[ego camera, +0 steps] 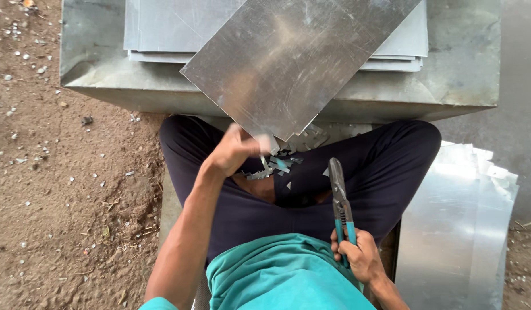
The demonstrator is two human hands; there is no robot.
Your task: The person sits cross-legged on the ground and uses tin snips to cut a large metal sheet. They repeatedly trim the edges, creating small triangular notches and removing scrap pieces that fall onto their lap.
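Sheet metal panel [294, 63] sits tilted over the lap, near corner pinched in left hand [234, 150]. Right hand [360, 255] wrapped tight around teal-handled snips [340, 201], blades closed, pointing far. Offcuts [277, 163] on lap. Stacked sheets [162, 28] on far metal box [460, 80]; more sheets [460, 229] right.

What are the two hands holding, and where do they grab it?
The left hand grips the flat, shiny grey metal sheet at its lower corner. The right hand holds the metal snips by their teal handles, blades pointing away.
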